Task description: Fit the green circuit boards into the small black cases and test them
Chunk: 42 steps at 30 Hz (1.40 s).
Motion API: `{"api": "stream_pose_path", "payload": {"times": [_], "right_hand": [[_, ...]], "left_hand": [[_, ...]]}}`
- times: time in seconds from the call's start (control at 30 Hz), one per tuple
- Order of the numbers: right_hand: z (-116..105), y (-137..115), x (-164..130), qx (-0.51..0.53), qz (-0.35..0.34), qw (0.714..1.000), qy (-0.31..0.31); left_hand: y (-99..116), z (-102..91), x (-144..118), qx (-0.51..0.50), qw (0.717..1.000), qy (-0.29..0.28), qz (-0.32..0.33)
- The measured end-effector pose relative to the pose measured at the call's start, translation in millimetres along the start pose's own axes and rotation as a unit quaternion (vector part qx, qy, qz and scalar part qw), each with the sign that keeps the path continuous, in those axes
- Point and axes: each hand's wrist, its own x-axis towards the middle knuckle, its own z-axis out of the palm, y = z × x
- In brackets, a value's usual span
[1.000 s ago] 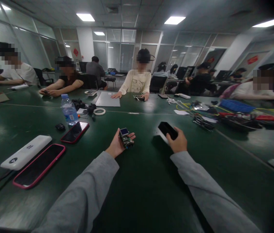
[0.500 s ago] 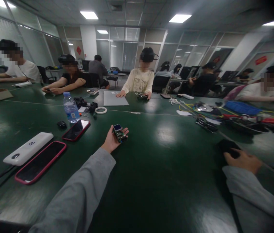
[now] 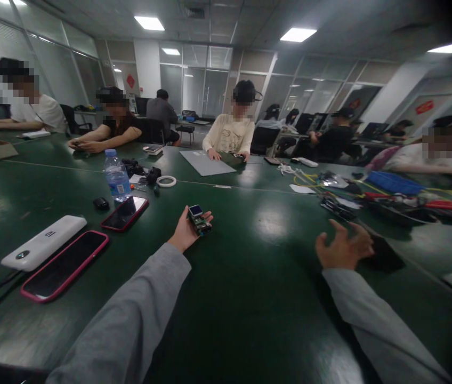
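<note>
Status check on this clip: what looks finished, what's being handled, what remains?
Done: a black cover lies on the green table, just beyond the open right hand, which is empty. In hand: the left hand holds a small circuit board module with its screen up. Left: board and cover are apart, not joined.

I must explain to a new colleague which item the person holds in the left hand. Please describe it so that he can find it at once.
On the long green table, follow the grey sleeve on the left to the left hand, which lies palm up. In its grip sits a small circuit board with a tiny blue screen on top. The phones nearby are flat and larger; this is stubby, with bare parts showing.
</note>
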Motion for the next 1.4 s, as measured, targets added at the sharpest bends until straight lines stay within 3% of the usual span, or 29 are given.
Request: {"api": "stream_pose_path", "payload": {"times": [0.13, 0.23, 0.3, 0.4, 0.6, 0.83, 1.13, 1.3, 1.4], "right_hand": [[-26.4, -122.6, -27.0, 0.091, -0.191, 0.973, -0.089], [-49.6, -216.1, -47.4, 0.193, -0.326, 0.912, -0.157], [-54.6, -260.6, -54.9, 0.247, -0.349, 0.885, -0.186], [-46.1, -292.7, -56.8, 0.316, -0.32, 0.864, -0.228], [-20.3, -284.6, -48.3, 0.433, -0.192, 0.841, -0.262], [11.3, -269.4, -48.5, 0.503, -0.014, 0.835, -0.223], [26.2, -254.1, -46.0, 0.493, 0.148, 0.829, -0.219], [34.3, -217.1, -37.0, 0.494, 0.192, 0.814, -0.237], [36.5, -172.6, -23.1, 0.447, 0.167, 0.855, -0.202]], "left_hand": [[-0.3, -3.5, 2.3, 0.003, 1.0, 0.001, 0.0], [0.7, -7.7, 3.3, 0.014, 1.0, -0.009, -0.004], [1.6, -10.4, 3.2, 0.025, 0.999, -0.025, -0.03], [1.6, -11.9, 2.2, 0.032, 0.998, -0.038, -0.044], [2.5, -4.2, -5.6, 0.031, 0.999, 0.001, 0.018], [3.0, 12.1, -22.1, 0.016, 0.994, -0.109, 0.002], [-2.0, 14.7, -21.9, 0.055, 0.991, -0.116, -0.019], [0.6, 4.8, -13.5, 0.088, 0.994, -0.067, -0.012], [2.8, -1.1, -9.1, 0.081, 0.996, -0.036, 0.013]]}}
